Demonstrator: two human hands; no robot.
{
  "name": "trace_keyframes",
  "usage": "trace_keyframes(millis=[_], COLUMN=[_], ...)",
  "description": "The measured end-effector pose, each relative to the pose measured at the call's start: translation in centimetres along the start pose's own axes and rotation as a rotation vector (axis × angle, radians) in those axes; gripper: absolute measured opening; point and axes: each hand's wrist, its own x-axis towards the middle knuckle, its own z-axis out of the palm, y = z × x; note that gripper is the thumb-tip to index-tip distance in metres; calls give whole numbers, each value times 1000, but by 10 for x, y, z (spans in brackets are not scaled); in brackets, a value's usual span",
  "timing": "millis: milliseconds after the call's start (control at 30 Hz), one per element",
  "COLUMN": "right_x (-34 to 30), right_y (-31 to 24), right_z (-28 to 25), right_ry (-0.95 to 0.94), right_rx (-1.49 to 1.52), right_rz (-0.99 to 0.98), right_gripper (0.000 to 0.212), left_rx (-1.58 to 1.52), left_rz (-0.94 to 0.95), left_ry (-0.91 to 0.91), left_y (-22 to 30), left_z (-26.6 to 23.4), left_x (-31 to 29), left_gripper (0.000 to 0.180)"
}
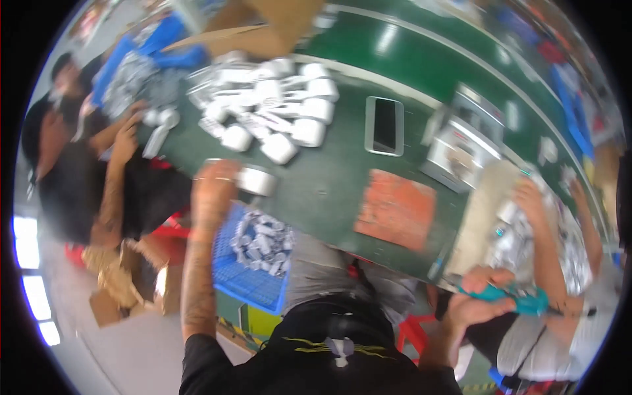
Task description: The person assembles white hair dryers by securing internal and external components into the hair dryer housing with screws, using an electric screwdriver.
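Observation:
My left hand (216, 181) is over the table's near left edge, its fingers closed on a white plastic part (257, 180) whose round, cup-like end sticks out to the right; motion blurs the fingers. Out to the right, off the table's edge, my right hand (484, 303) is wrapped around a teal power screwdriver (526, 299), its narrow end pointing left. A pile of similar white parts (263, 102), each with a round head and a flat handle, lies at the far left of the table (316, 191). Below my left hand, a blue basket (247, 289) holds many small white-grey pieces (263, 243).
A phone (384, 126), an orange-red mat (396, 209) and an open printed box (464, 141) lie on the table. Co-workers sit at both sides; one's hand (530, 197) is among silvery wrapped items (513, 247). Cardboard boxes (131, 283) stand on the left floor.

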Motion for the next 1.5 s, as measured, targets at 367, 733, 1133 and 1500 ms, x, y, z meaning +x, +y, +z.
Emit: trace_keyframes(millis=[367,733,1133,1500], right_x=[-29,-54,-32,68], right_y=[-13,-36,-31,32], right_z=[-11,-45,-37,53], right_ry=[-132,-39,-79,-231], right_rx=[-188,-223,-310,-2], right_rz=[-16,16,91,-12], right_gripper=[68,71,74,67], left_rx=[-959,-686,-1159,-878], left_rz=[376,548,432,415], left_ry=[-70,-530,-182,-186], left_y=[309,520,390,276], left_z=[-48,11,-40,-5], left_x=[89,91,85,104], left_gripper=[38,51,18,25])
